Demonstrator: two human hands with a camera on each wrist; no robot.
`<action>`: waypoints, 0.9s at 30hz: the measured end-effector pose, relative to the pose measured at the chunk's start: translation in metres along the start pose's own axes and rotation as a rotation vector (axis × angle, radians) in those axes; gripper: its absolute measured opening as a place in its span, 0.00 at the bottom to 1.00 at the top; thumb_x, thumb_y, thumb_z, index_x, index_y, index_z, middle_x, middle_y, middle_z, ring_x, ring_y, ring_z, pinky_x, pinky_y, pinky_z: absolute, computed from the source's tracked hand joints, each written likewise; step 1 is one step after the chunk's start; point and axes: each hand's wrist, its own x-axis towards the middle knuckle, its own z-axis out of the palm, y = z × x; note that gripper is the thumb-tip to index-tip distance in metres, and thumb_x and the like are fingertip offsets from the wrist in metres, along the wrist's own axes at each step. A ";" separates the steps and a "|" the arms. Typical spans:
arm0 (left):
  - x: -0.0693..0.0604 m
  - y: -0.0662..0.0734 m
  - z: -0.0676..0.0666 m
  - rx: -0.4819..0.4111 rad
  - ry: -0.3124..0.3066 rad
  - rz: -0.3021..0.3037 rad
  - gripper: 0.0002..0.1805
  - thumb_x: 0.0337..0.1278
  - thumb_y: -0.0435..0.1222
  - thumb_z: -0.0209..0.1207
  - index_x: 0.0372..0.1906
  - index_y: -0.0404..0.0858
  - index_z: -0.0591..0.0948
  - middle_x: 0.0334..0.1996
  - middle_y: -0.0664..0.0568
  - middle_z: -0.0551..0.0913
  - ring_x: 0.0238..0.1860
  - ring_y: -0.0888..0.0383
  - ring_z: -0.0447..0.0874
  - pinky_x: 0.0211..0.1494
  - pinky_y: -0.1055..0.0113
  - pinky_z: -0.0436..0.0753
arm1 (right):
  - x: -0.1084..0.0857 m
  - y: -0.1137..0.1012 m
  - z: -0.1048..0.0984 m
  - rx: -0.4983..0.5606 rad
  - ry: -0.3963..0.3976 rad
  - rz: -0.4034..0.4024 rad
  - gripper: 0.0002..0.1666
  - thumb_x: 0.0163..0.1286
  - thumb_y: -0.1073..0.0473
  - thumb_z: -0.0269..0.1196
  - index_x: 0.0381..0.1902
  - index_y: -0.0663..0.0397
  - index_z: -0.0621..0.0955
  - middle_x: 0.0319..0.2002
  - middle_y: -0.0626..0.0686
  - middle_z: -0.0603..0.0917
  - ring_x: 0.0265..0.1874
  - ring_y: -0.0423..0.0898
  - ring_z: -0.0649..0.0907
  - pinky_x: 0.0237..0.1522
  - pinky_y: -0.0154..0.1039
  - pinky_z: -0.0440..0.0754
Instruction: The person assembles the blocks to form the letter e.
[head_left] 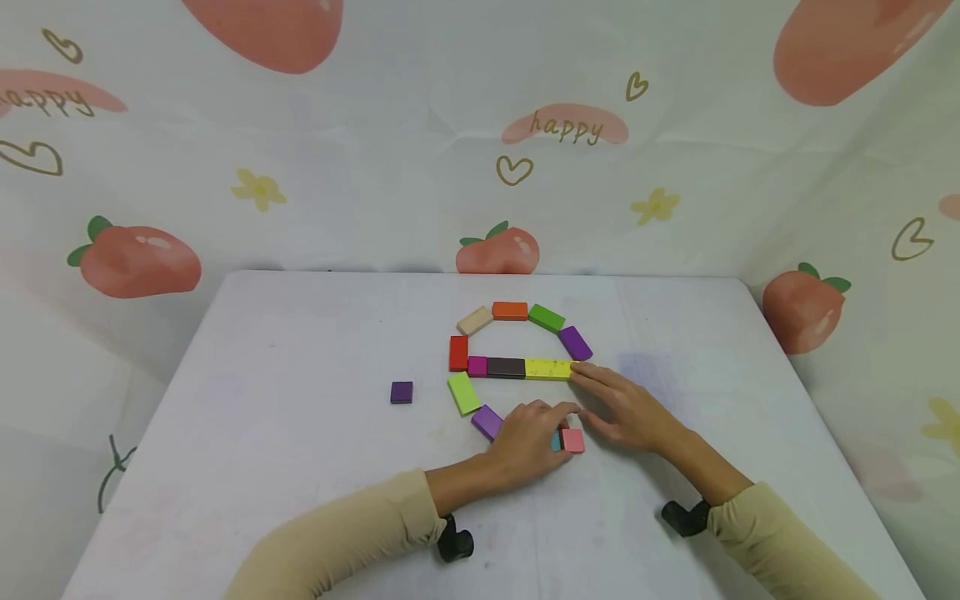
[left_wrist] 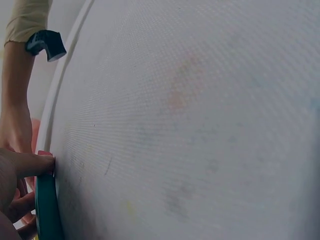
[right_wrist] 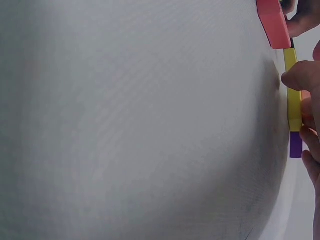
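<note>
My left hand (head_left: 528, 446) bends over the near side of a ring of coloured blocks. Its thumb and a finger pinch a pink block (head_left: 573, 440) beside a teal block (head_left: 556, 440), which the hand partly covers. In the left wrist view the thumb lies where the teal block (left_wrist: 47, 207) meets the pink one. To the right, my right hand (head_left: 626, 408) lies with fingers extended, its fingertips touching the right end of a yellow block (head_left: 547, 370). The right wrist view has the pink block (right_wrist: 274, 25) near the yellow block (right_wrist: 294, 95).
A black block (head_left: 506, 368) and a magenta block (head_left: 477, 367) continue the yellow row leftward. Red (head_left: 458, 353), beige (head_left: 475, 321), orange (head_left: 510, 311), green (head_left: 547, 317) and purple (head_left: 575, 342) blocks arch behind it. Lime (head_left: 464, 393) and violet (head_left: 487, 422) blocks curve nearer. A dark purple block (head_left: 402, 392) lies apart.
</note>
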 end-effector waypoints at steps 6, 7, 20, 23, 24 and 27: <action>-0.001 0.000 -0.001 0.017 -0.027 -0.016 0.35 0.50 0.45 0.74 0.65 0.46 0.76 0.40 0.60 0.85 0.47 0.62 0.80 0.52 0.69 0.78 | 0.000 -0.001 0.000 -0.002 0.002 -0.004 0.38 0.53 0.63 0.74 0.63 0.66 0.76 0.65 0.63 0.75 0.62 0.58 0.76 0.55 0.58 0.79; -0.002 0.000 -0.003 0.019 -0.032 -0.019 0.36 0.50 0.46 0.74 0.65 0.46 0.76 0.41 0.61 0.85 0.47 0.62 0.80 0.51 0.69 0.78 | 0.000 -0.001 0.000 -0.003 0.002 -0.003 0.38 0.53 0.63 0.74 0.63 0.66 0.76 0.65 0.63 0.75 0.62 0.59 0.76 0.55 0.58 0.79; -0.027 -0.047 -0.060 -0.060 -0.017 -0.033 0.36 0.54 0.42 0.71 0.69 0.45 0.72 0.51 0.55 0.84 0.55 0.58 0.77 0.54 0.61 0.81 | 0.001 -0.003 -0.001 -0.013 -0.028 0.037 0.37 0.55 0.61 0.72 0.64 0.64 0.76 0.66 0.61 0.74 0.63 0.58 0.76 0.55 0.56 0.79; -0.037 -0.068 -0.077 -0.052 0.041 -0.073 0.36 0.54 0.39 0.72 0.69 0.44 0.73 0.53 0.52 0.83 0.55 0.56 0.77 0.54 0.59 0.82 | 0.001 -0.003 -0.002 -0.021 -0.033 0.036 0.37 0.56 0.61 0.72 0.64 0.64 0.76 0.66 0.61 0.74 0.63 0.57 0.76 0.56 0.56 0.79; -0.041 -0.076 -0.082 -0.036 0.062 -0.085 0.36 0.53 0.39 0.72 0.68 0.44 0.73 0.54 0.52 0.83 0.55 0.55 0.77 0.55 0.58 0.82 | 0.001 -0.003 -0.002 -0.023 -0.034 0.037 0.37 0.56 0.61 0.71 0.64 0.64 0.76 0.67 0.61 0.74 0.63 0.57 0.76 0.56 0.56 0.79; -0.052 -0.097 -0.099 0.021 0.113 -0.128 0.37 0.51 0.38 0.73 0.68 0.42 0.74 0.55 0.50 0.82 0.56 0.52 0.78 0.56 0.54 0.81 | 0.001 -0.003 -0.003 -0.025 -0.037 0.038 0.36 0.56 0.60 0.71 0.64 0.64 0.76 0.67 0.61 0.74 0.63 0.57 0.76 0.56 0.55 0.79</action>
